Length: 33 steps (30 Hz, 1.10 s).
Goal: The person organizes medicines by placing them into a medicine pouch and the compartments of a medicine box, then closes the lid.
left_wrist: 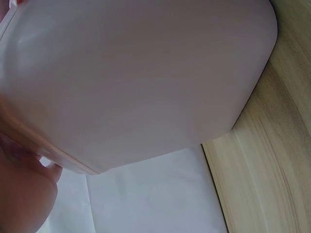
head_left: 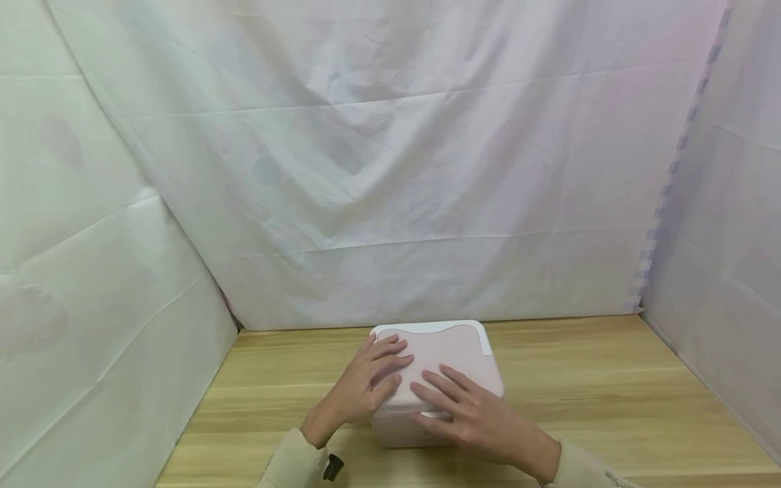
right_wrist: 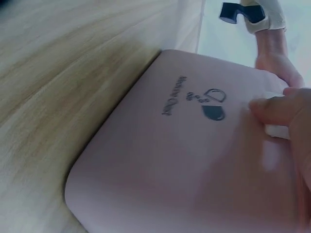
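A pale pink medicine chest (head_left: 454, 346) with white trim on its lid stands on the wooden table. The right wrist view shows its printed front (right_wrist: 194, 145), with a capsule design and lettering. My left hand (head_left: 366, 379) rests on the left part of the lid, fingers spread. On the lid's front right lies my right hand (head_left: 472, 413), fingers extended, while its thumb touches the white latch (right_wrist: 277, 131) at the front. The lid looks closed. In the left wrist view the chest's plain side (left_wrist: 146, 87) fills much of the picture, and only part of the left hand shows.
Pale cloth (head_left: 390, 169) hangs behind the table, with more cloth on the left side (head_left: 110, 305) and right side (head_left: 726, 237). The chest sits near the back cloth, on the wood-grain tabletop (head_left: 586, 379). A black piece (head_left: 332, 468) sticks out at the left sleeve.
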Available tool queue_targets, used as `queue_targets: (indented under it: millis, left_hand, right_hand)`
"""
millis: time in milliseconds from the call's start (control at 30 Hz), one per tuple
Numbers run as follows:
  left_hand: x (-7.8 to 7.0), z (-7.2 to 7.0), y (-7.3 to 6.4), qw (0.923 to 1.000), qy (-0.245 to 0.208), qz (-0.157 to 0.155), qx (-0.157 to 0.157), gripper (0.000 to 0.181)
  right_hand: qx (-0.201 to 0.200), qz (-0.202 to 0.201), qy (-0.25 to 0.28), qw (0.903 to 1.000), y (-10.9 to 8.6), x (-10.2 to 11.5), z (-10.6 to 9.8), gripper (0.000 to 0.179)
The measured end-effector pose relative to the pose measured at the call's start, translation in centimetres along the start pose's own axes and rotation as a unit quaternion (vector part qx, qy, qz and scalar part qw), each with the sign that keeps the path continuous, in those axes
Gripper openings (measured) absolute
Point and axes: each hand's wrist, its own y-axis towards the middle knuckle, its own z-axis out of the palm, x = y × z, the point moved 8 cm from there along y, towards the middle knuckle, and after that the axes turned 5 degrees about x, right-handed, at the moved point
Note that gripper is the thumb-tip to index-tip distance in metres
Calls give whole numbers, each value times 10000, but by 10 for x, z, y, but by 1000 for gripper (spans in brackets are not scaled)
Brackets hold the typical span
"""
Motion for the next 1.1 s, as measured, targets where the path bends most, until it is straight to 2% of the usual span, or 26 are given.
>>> queue_targets:
  millis: [100,300,400,533,700,867,967,1100]
  left_hand:
    - [0,1,0,10000,-7,15,-11,32]
    - [2,3,2,9999,-99,-71,76,32]
    - [4,3,2,9996,-165,-173,162,32]
    - [6,2,2,9994,-158,-221,219,33]
    - [4,-1,2,9997,-55,-139,201,33]
    - [2,-3,3,9994,-44,-132,310,34]
    - [7,-5,2,9988,-67,-291,384,39]
    - [20,-16,-6,9980,169,-581,197,44]
  right_hand:
    - [-64,-52,-92,9999,-1,1,1,59]
    - [-266,-67,-205,9994,-2,1,2,40]
    - [-355,-29,-194,9992,-1,1,2,38]
    - [-283,3,-136,9995,0,0,4,39]
    - [-106,76,-169,9998,2,-1,5,41]
    - [-186,200,-193,9994,4,-4,2,40]
    - [-195,277,-116,9994,3,-7,-3,43]
    - [-327,504,54,9982,1,-22,-18,45]
